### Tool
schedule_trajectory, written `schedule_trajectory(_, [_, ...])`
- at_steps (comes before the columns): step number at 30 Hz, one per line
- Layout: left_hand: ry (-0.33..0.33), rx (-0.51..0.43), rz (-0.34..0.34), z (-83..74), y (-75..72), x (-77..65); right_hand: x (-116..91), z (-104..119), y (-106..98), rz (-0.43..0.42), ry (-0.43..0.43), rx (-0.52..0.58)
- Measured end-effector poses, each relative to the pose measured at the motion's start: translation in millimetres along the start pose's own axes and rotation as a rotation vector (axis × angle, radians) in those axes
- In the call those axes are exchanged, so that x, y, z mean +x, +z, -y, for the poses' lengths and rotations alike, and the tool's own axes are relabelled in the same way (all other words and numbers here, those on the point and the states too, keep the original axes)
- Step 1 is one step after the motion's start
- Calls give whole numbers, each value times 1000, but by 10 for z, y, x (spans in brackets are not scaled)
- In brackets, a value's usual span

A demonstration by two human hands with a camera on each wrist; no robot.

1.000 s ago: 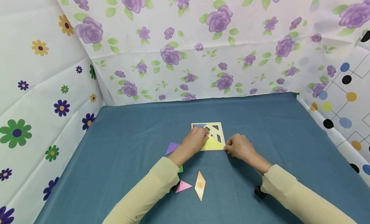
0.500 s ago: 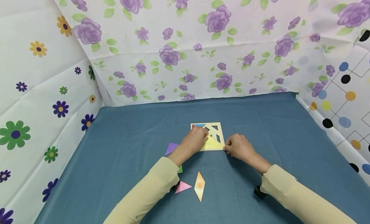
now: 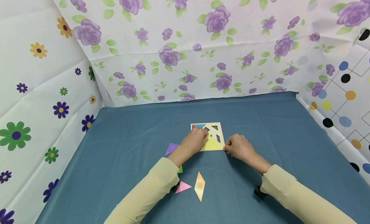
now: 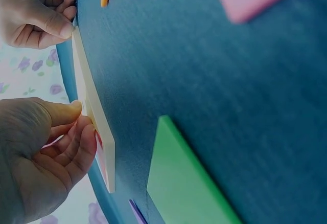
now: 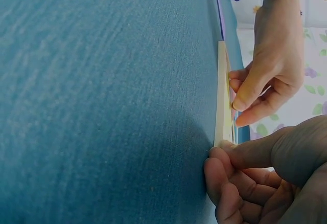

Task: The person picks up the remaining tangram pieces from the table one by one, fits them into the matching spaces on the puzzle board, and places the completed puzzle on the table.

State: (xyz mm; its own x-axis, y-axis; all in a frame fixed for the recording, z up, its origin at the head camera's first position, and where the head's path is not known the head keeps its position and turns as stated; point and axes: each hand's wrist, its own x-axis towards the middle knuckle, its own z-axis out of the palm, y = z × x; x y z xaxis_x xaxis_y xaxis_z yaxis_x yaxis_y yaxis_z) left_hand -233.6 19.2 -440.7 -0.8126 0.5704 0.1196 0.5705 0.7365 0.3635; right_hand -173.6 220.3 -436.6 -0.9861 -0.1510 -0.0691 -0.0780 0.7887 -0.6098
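Note:
A pale wooden tangram board lies on the blue cloth with several cut-out holes. Red and blue pieces show in its far left corner, partly behind my left hand. Along its near side lies a large yellow triangle, also seen edge-on in the right wrist view. My left thumb and curled fingers hold the yellow triangle from above. At the near right corner, my right hand pinches the board's edge between thumb and forefinger. In the left wrist view, the board's side is seen with both hands at it.
Nearer on the cloth lie an orange diamond-shaped piece and a pink triangle. A green piece and a purple piece are partly covered by my left forearm. Flower-printed sheets hang behind and at the left.
The yellow triangle's right tip appears to have sunk slightly into the board. Both hands keep practically the same places; the head view has shifted a little.

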Motion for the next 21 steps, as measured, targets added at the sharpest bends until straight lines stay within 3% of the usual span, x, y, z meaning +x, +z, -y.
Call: schedule_trajectory(21, [-15,30,27,-40,-11,-33,14,11,4,13,29,-14])
